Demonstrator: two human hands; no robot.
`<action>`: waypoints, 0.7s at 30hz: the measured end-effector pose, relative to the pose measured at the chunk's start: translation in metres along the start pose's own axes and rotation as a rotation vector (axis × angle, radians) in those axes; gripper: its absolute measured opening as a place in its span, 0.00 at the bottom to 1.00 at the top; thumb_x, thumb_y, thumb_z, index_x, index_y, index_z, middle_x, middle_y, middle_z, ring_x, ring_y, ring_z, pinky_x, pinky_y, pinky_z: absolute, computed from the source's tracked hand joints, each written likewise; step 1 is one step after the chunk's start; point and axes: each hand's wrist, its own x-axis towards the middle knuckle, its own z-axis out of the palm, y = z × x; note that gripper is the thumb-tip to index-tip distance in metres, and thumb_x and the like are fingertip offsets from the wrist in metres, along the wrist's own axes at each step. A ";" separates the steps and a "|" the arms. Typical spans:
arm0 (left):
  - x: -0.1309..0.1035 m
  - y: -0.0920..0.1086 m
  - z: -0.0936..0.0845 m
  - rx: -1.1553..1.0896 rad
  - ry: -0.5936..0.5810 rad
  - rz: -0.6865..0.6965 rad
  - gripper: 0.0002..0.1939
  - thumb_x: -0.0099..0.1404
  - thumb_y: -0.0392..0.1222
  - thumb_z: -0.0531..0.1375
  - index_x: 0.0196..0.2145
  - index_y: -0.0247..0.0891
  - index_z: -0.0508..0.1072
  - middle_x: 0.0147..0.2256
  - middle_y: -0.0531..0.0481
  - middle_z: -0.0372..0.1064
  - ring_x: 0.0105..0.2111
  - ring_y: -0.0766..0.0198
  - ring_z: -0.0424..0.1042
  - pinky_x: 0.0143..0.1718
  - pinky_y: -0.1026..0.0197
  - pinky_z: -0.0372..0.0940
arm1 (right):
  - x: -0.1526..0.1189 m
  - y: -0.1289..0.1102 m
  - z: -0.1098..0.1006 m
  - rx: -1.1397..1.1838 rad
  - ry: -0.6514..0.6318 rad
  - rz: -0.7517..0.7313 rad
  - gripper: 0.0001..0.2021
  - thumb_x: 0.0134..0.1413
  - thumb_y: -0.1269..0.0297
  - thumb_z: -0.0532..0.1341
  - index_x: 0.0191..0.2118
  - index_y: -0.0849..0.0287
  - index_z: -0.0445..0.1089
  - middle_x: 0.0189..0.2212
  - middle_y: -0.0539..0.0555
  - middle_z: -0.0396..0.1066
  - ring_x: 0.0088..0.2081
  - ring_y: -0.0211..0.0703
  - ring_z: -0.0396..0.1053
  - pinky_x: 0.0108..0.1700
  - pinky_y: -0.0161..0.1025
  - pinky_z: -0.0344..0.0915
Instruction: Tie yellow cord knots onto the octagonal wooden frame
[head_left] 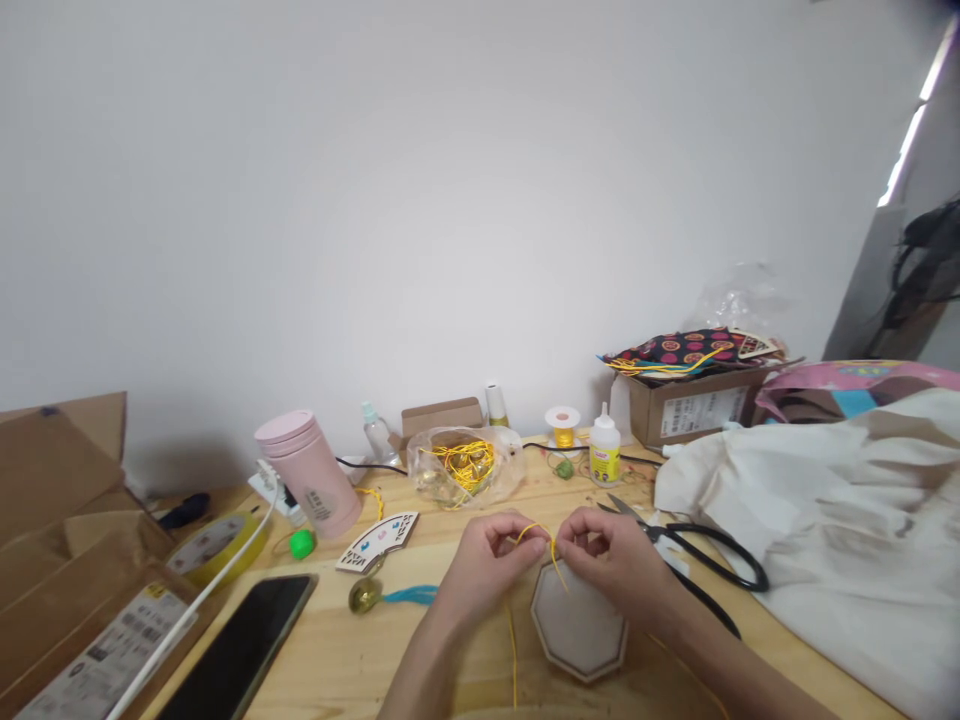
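Between my two hands a thin yellow cord (556, 565) is pinched, looped near the fingertips. My left hand (506, 560) has thumb and finger closed on one part of it, with a length trailing down to the table. My right hand (604, 560) pinches the cord just across from it. Below the fingers lies a pale octagonal piece (581, 625) with a darker rim; its top is partly behind my hands. Left of my left hand are a fan-shaped ornament (377, 543) with coloured marks, and a brass-coloured bell (365, 596) with a blue tassel (410, 595).
Black-handled scissors (716, 550) lie beside my right forearm. A glue bottle (604, 455), a spool of yellow thread (562, 430) and a plastic bag of yellow cord (465, 465) stand behind. At left are a phone (244, 645), a pink tumbler (311, 475) and tape (217, 548); white cloth (832, 520) lies right.
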 end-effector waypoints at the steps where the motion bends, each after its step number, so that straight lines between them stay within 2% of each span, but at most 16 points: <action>1: 0.000 0.001 0.000 0.061 -0.007 0.026 0.07 0.51 0.40 0.59 0.24 0.33 0.72 0.24 0.49 0.65 0.27 0.65 0.63 0.29 0.66 0.57 | 0.000 0.000 0.000 -0.039 0.009 -0.031 0.06 0.42 0.67 0.55 0.21 0.61 0.66 0.16 0.47 0.60 0.18 0.33 0.56 0.19 0.29 0.53; 5: -0.002 0.006 0.000 0.355 -0.018 0.177 0.08 0.54 0.39 0.56 0.21 0.35 0.71 0.22 0.50 0.64 0.26 0.65 0.62 0.28 0.66 0.56 | 0.000 0.000 -0.002 -0.176 0.024 -0.117 0.05 0.42 0.69 0.55 0.21 0.60 0.67 0.18 0.48 0.63 0.21 0.35 0.58 0.22 0.30 0.56; 9: -0.004 0.010 -0.001 0.597 -0.067 0.330 0.07 0.55 0.36 0.54 0.23 0.36 0.71 0.24 0.48 0.66 0.27 0.64 0.63 0.29 0.65 0.55 | 0.000 0.001 -0.003 -0.269 0.010 -0.173 0.05 0.42 0.71 0.55 0.22 0.60 0.66 0.19 0.49 0.64 0.22 0.36 0.59 0.25 0.31 0.56; 13: -0.004 0.010 -0.001 0.723 -0.055 0.401 0.08 0.54 0.32 0.54 0.21 0.37 0.69 0.23 0.49 0.65 0.26 0.64 0.62 0.28 0.65 0.53 | -0.001 0.001 -0.003 -0.320 0.021 -0.227 0.05 0.41 0.73 0.54 0.21 0.59 0.65 0.19 0.48 0.63 0.24 0.37 0.58 0.27 0.32 0.56; 15: -0.003 0.009 0.002 0.665 -0.001 0.388 0.08 0.53 0.33 0.54 0.19 0.36 0.68 0.21 0.50 0.63 0.24 0.65 0.61 0.27 0.65 0.53 | -0.001 -0.001 -0.003 -0.270 0.024 -0.218 0.05 0.41 0.72 0.54 0.21 0.60 0.65 0.19 0.49 0.62 0.24 0.37 0.58 0.26 0.32 0.56; 17: -0.002 0.008 0.007 0.533 0.085 0.319 0.08 0.52 0.33 0.55 0.17 0.36 0.67 0.20 0.51 0.61 0.23 0.67 0.60 0.25 0.66 0.54 | -0.001 -0.002 -0.003 -0.158 0.016 -0.154 0.05 0.41 0.71 0.54 0.21 0.60 0.65 0.19 0.49 0.62 0.23 0.36 0.58 0.25 0.31 0.56; 19: -0.001 0.004 0.011 0.349 0.169 0.195 0.07 0.50 0.34 0.56 0.17 0.35 0.67 0.19 0.52 0.61 0.21 0.68 0.59 0.24 0.67 0.54 | 0.000 -0.003 -0.003 -0.020 0.005 -0.054 0.05 0.42 0.69 0.54 0.22 0.61 0.65 0.18 0.48 0.61 0.20 0.35 0.57 0.21 0.30 0.54; 21: 0.000 0.000 0.015 0.114 0.190 0.043 0.06 0.49 0.36 0.57 0.18 0.34 0.68 0.18 0.53 0.60 0.20 0.69 0.57 0.22 0.68 0.53 | 0.002 -0.004 -0.004 0.086 0.004 0.029 0.05 0.41 0.67 0.55 0.22 0.62 0.65 0.18 0.47 0.60 0.18 0.33 0.55 0.19 0.28 0.51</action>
